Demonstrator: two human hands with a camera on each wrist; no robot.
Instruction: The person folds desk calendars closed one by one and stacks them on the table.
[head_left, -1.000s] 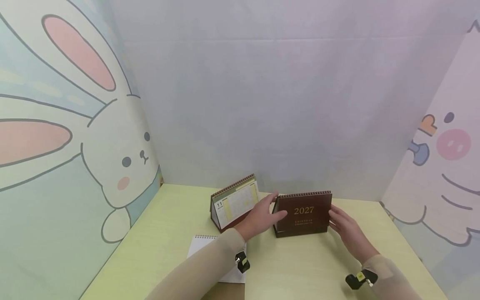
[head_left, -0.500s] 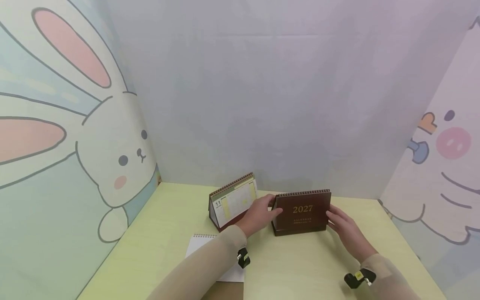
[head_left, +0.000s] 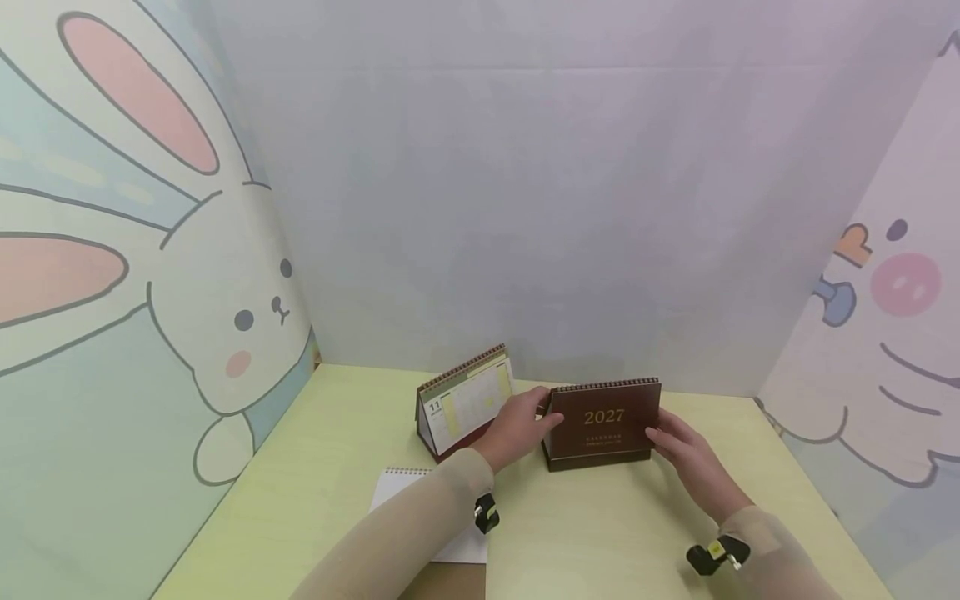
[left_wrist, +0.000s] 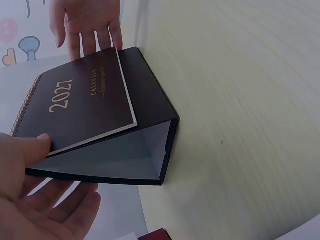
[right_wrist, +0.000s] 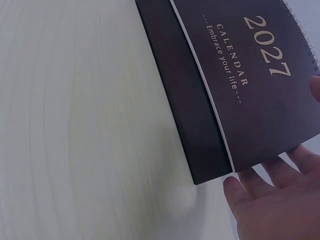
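A dark brown 2027 desk calendar (head_left: pixel 603 429) stands as a tent on the table, its spiral binding along the top. My left hand (head_left: pixel 517 429) holds its left end, thumb on the front cover and fingers behind the back panel. In the left wrist view, the open triangular side of the calendar (left_wrist: pixel 90 100) faces my left hand (left_wrist: pixel 45 195). My right hand (head_left: pixel 693 458) is at the opposite end, with fairly straight fingers reaching behind that edge. The right wrist view shows the right hand's fingers (right_wrist: pixel 275 175) partly hidden by the cover, the thumb spread apart from them.
Left of the brown calendar stands a second desk calendar (head_left: pixel 472 400), turned to a page marked 11. A white spiral-bound pad (head_left: pixel 393 483) lies nearer, partly under my left forearm. Printed cartoon panels and a pale back curtain (head_left: pixel 487 208) enclose the pale table (head_left: pixel 570 533).
My left thumb has drawn back slightly toward the calendar's left edge. My right thumb has come forward at the right edge. The calendar stays almost in place as the view shifts a little.
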